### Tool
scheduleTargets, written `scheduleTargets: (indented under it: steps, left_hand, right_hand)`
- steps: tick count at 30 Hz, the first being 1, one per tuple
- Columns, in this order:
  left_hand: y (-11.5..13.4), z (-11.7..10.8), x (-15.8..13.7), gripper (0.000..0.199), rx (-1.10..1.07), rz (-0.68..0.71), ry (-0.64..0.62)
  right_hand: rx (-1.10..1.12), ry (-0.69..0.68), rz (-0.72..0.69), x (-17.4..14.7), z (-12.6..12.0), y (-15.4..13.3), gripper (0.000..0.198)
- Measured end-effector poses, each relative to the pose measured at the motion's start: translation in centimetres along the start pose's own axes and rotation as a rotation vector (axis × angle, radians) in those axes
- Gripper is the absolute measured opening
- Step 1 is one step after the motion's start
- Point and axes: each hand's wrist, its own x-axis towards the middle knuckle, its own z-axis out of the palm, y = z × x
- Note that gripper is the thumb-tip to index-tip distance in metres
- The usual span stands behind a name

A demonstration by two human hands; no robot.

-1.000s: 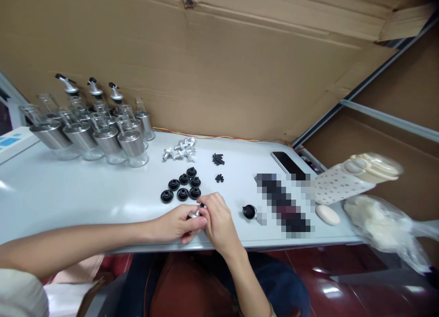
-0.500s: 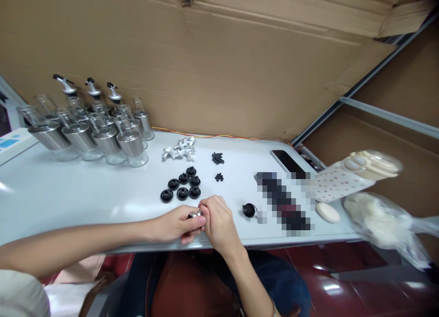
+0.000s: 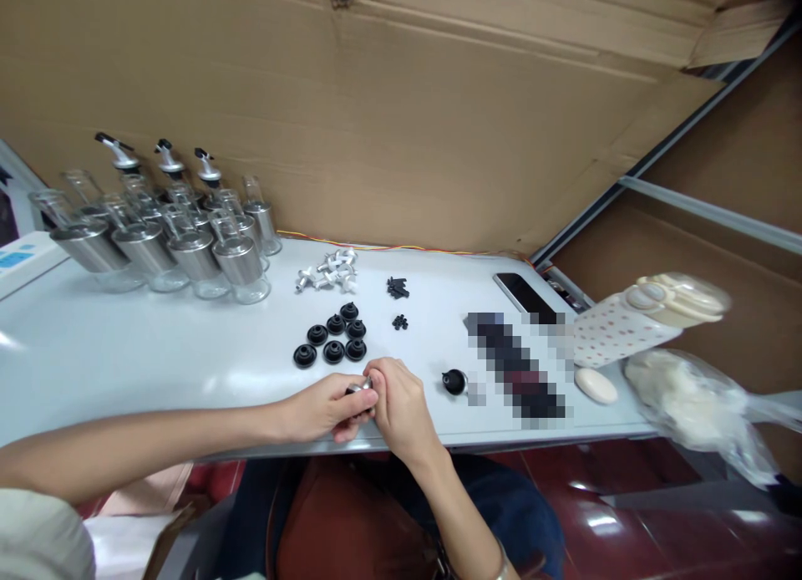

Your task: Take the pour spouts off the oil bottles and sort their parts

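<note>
At the table's near edge my left hand [image 3: 329,408] is closed round a small silver, rounded part [image 3: 359,387], which looks like a bottle pourer head. Pressed against it from the right is my right hand [image 3: 401,403], its fingers curled over the part's other end and hiding it. Just beyond my hands lie several black round stoppers [image 3: 334,352] with raised centres. A black stopper piece with a silver collar [image 3: 454,383] rests to the right of my right hand.
Glass-and-steel bottles [image 3: 191,250] crowd the left back, three with pourers. Behind the stoppers lie silver spouts [image 3: 329,271], black strips [image 3: 397,287] and tiny black pieces [image 3: 399,322]. A phone [image 3: 525,296], spotted flask [image 3: 626,325], white oval object [image 3: 596,386] and plastic bag [image 3: 682,392] occupy the right.
Both hands stay together on the silver part, with only a slight shift of the fingers. The view has moved very slightly; the things on the table look unmoved.
</note>
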Motion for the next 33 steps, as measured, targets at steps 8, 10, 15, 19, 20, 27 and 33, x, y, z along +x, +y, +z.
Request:
scheduleTargets:
  steps: [8,10,15,19,20,27,33]
  left_hand:
    - [0.0,-0.1,0.1,0.054,-0.02,0.008,-0.007]
    - [0.0,0.0,0.0,0.053,-0.028,0.014,-0.007]
    - [0.0,0.0,0.0,0.051,-0.022,0.021,-0.003]
    - [-0.1,-0.1,0.1,0.047,0.051,0.052,0.046]
    - [-0.1,-0.2,0.1,0.046,0.083,0.072,0.074]
    - [0.5,-1.3,0.0,0.045,-0.024,0.011,-0.063]
    - [1.1,-1.4,-0.1,0.03,0.145,-0.033,-0.163]
  right_hand:
    - [-0.03,-0.042,0.054,0.1,0.0,0.1,0.03]
    - [-0.027,-0.041,0.061,0.2,-0.1,0.0,0.029]
    - [0.012,-0.057,0.113,0.1,-0.2,-0.2,0.027]
    - [0.027,-0.018,0.14,0.1,0.1,-0.1,0.021]
    - [0.043,0.008,0.122,0.1,0.1,-0.1,0.018]
    - [0.133,0.03,-0.187,0.1,-0.3,-0.1,0.015]
    - [0.066,0.014,-0.083,0.2,-0.4,-0.1,0.017]
